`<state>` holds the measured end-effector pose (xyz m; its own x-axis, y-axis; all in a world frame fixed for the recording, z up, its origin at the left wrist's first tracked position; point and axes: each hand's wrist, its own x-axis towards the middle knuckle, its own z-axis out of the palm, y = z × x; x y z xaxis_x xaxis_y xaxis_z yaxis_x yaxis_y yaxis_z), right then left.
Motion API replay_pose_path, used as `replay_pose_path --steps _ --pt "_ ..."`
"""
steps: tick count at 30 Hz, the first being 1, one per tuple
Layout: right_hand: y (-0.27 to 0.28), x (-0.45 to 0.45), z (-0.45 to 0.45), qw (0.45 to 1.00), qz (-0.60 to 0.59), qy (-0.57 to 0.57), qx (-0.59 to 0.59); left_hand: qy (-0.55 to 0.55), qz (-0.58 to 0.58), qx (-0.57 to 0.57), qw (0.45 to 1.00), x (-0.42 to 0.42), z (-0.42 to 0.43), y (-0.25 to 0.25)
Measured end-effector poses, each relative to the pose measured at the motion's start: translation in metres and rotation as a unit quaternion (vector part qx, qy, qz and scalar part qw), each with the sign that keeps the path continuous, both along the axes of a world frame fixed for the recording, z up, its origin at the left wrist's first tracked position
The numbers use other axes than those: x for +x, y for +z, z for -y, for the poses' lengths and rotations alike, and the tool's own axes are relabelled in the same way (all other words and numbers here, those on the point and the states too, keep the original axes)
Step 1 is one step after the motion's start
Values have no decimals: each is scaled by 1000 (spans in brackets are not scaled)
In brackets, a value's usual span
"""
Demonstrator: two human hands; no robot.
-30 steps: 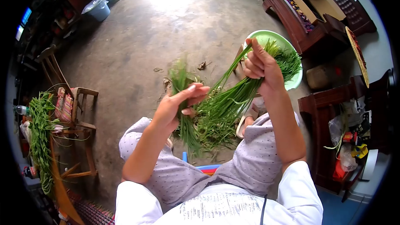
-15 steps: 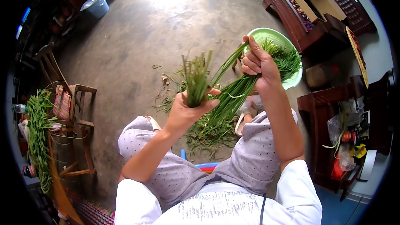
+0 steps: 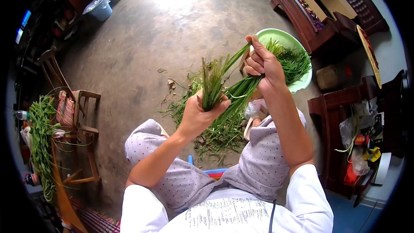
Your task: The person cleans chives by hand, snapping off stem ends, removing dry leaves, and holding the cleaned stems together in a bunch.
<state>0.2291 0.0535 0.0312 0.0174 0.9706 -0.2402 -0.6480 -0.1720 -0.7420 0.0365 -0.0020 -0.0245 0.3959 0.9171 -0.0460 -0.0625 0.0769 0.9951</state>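
Note:
My left hand (image 3: 199, 114) is closed round a bunch of green stalks (image 3: 212, 77), their cut-looking ends pointing up. Higher and to the right, my right hand (image 3: 266, 65) grips long green stems (image 3: 242, 89) that hang down toward my left hand; its thumb and forefinger pinch a few strands at the top. Behind my right hand is a light green basket (image 3: 304, 84) with more greens (image 3: 294, 64) in it. Below both hands, a pile of loose green scraps (image 3: 222, 140) lies on the floor between my legs.
At the left, a wooden chair (image 3: 88, 92) stands near a heap of leafy greens (image 3: 41, 142). A blue bucket (image 3: 101, 12) is at the upper left. Dark wooden furniture (image 3: 297, 15) with an open cardboard box (image 3: 336, 3) stands at the upper right.
My left hand has turned the stalks upright and moved right, closer to the stems in my right hand. My right hand has shifted slightly left, still gripping its bunch.

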Motion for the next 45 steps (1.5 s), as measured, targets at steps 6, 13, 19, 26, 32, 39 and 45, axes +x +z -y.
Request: replay_pose_path --steps 6,13,19,26,32,39,45 --pt "-1 -5 0 1000 23 -11 0 44 23 25 998 6 2 7" --pt "1 -3 0 999 26 -25 2 63 -8 90 994 11 -3 -3" --pt "3 1 -1 998 21 -65 15 15 4 -4 1000 10 0 9" --pt "3 6 -4 993 13 -113 14 32 105 -112 988 11 4 12" --pt "1 1 -4 991 33 -127 18 21 41 -149 988 18 7 27" --pt "8 -2 -3 987 50 -148 33 39 75 -208 975 21 7 25" --pt "18 28 -1 989 -7 -80 127 94 83 -204 971 6 1 11"
